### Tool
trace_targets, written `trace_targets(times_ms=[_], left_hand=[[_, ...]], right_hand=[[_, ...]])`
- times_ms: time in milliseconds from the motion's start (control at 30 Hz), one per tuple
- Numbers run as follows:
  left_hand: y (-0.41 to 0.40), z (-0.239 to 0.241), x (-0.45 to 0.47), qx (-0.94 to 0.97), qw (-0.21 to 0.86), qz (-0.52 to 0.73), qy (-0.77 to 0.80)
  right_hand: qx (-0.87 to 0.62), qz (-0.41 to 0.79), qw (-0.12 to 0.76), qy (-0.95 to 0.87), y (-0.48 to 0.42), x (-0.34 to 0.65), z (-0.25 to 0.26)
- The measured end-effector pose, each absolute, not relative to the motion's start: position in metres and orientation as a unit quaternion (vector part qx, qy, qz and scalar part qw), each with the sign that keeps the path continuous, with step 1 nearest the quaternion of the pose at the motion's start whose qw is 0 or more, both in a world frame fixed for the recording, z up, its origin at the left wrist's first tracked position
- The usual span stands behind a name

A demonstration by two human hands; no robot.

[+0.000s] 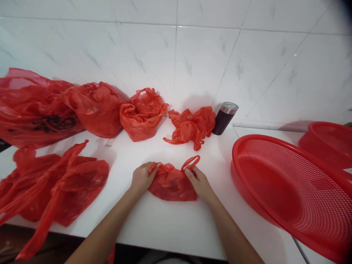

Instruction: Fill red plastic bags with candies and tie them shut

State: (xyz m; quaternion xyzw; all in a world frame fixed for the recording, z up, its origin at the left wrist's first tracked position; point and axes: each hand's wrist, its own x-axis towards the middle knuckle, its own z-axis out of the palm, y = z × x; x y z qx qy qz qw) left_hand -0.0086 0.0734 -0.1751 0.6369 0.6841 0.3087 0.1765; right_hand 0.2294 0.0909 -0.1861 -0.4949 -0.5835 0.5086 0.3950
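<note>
Small red bag (173, 187) rests on the desk (170, 227), between both hands. Left hand (143, 178): fingers pinch its upper left edge. Right hand (200, 181): fingers grip its right side, near a looped handle (191, 158).

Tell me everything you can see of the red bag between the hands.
The red bag looks like thin, crinkled, partly see-through plastic. It spreads low over the white tabletop, its bottom edge toward the person and its bunched top facing away. The left hand pinches the top at one end; the right hand holds the other, where a handle loop sticks up. Darker patches show through, too unclear to name.
</note>
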Motion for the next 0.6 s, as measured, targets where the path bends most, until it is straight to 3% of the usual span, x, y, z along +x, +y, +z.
trace_targets(times_ms=[167, 300, 467, 600], left_hand=[[0.041, -0.156, 0.003, 0.593, 0.28, 0.367, 0.659], [0.013, -0.145, -0.002, 0.558, 0.355, 0.374, 0.651], [-0.012, -0.146, -0.01, 0.436, 0.509, 0.434, 0.602], [-0.015, -0.132, -0.013, 0.336, 0.44, 0.538, 0.635]], right_hand=[[-0.489, 0.545, 0.479, -0.484, 0.098, 0.231, -0.186], [-0.396, 0.647, 0.522, -0.389, 0.094, 0.235, -0.17], [-0.351, 0.668, 0.512, -0.411, 0.08, 0.236, -0.156], [-0.315, 0.692, 0.511, -0.401, 0.08, 0.245, -0.154]])
